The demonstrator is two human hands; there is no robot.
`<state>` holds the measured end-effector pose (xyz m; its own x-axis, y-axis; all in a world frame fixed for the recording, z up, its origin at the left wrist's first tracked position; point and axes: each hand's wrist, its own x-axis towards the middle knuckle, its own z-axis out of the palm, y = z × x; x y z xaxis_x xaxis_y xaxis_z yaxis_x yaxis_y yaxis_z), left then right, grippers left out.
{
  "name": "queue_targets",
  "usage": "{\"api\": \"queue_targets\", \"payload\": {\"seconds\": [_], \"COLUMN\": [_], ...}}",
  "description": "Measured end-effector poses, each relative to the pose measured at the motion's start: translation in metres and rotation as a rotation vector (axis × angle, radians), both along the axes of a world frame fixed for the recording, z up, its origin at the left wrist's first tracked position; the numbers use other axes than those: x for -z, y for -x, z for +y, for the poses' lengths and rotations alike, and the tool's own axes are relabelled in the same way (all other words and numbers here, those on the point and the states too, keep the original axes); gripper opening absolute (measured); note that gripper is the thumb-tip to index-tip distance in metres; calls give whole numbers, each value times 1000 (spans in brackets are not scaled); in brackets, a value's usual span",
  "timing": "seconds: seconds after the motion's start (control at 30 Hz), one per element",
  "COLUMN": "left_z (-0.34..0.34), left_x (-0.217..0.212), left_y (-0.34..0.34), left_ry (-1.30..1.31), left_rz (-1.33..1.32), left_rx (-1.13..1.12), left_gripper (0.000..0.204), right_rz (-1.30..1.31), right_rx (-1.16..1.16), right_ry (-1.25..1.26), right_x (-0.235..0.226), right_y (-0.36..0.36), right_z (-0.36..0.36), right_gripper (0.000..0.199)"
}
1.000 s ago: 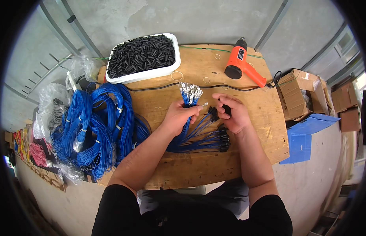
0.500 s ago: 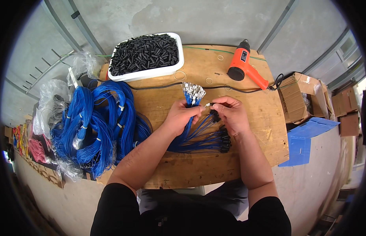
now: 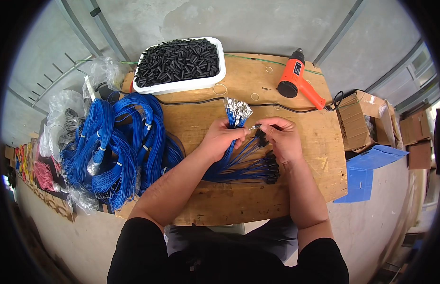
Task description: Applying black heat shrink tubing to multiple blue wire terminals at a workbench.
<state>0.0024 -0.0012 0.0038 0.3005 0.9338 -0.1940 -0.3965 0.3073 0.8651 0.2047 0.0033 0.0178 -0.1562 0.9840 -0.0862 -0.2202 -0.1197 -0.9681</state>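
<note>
Head view is showing a wooden table (image 3: 258,203), with large coils of blue wire (image 3: 101,128) spilling over its left edge, a white tub (image 3: 187,87) of short black pieces (image 3: 177,61) sitting by its far left corner, and an orange heat gun (image 3: 297,78) lying toward its far right corner. Between the table's middle and its near edge, a wire bundle (image 3: 224,163) is running up through the left hand (image 3: 219,142), its silver ends pointing at the far edge; just beside it, strands with black-covered ends (image 3: 272,169) are fanning toward the right edge. The bundle is probably weighing little and bending softly, its smooth strands likely sliding over one another, so a hold close below the silver ends is serving best. There the left fingers are curling closed around it, the thumb lying across. The right hand (image 3: 282,139) is pinching thumb and forefinger together on a small dark piece (image 3: 258,125); whether its curled fingers are hiding more, one cannot tell. Near the left thumb tip, one silver terminal (image 3: 253,127) is meeting that piece; being thin metal, it is probably staying stiff but denting under squeezing, so its wire is offering the safer hold.
</note>
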Motion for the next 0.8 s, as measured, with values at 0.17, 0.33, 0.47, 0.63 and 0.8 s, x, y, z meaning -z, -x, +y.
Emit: {"api": "queue_targets", "payload": {"seconds": [0.17,0.33,0.47,0.63,0.8], "left_z": [1,-2,-1,1,-1], "left_x": [2,-1,5,9,6], "left_y": [0,-2,0,-1,-2], "left_ry": [-10,-21,-20,-60,-56], "left_rz": [14,-19,3,36,61], "left_rx": [8,24,16,29,30], "left_gripper": [12,13,14,14,14], "right_rz": [5,-20,57,325,305], "right_rx": [-8,17,-10,-135,-180], "right_ry": [-7,-30,-24,277,282], "right_x": [-5,-6,-1,-1,2], "right_y": [5,-2,-9,-16,-13], "right_z": [-3,-1,3,11,8], "right_gripper": [14,15,20,16,12]}}
